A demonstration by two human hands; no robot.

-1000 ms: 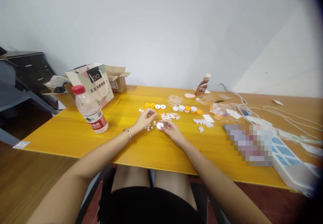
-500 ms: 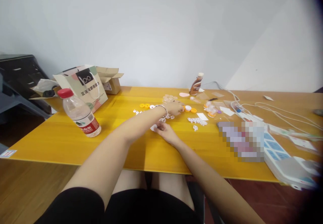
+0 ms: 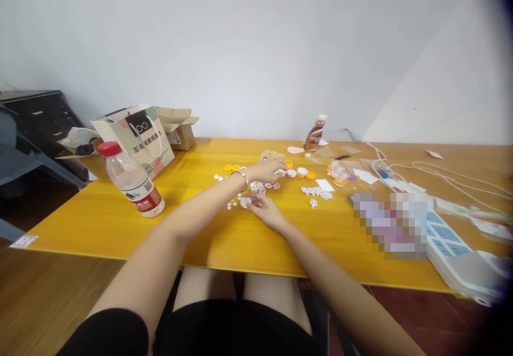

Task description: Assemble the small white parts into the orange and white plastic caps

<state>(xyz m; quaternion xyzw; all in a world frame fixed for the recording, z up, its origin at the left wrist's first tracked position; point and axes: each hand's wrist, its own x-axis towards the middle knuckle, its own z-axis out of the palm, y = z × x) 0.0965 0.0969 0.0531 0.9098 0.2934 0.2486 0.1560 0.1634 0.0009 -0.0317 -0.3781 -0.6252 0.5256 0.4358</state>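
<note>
My left hand reaches across the table with its fingertips closed on a small white round cap. Just beyond the fingers lie an orange ring-shaped cap and more white caps, with another orange one at the row's end. Nearer to me, my right hand pinches a translucent white disc between thumb and fingers. Small white patterned pieces lie between the hands, and tiny white dots are scattered left of the disc. Clear pieces sit behind my left hand.
A red-capped water bottle, a paper bag and a cardboard box stand on the left. At the back is a brown drink bottle. A phone, power strip and cables occupy the right.
My left hand has drawn back slightly left from the row of caps, with a white cap now at its fingertips. My right hand keeps the disc in about the same place.
</note>
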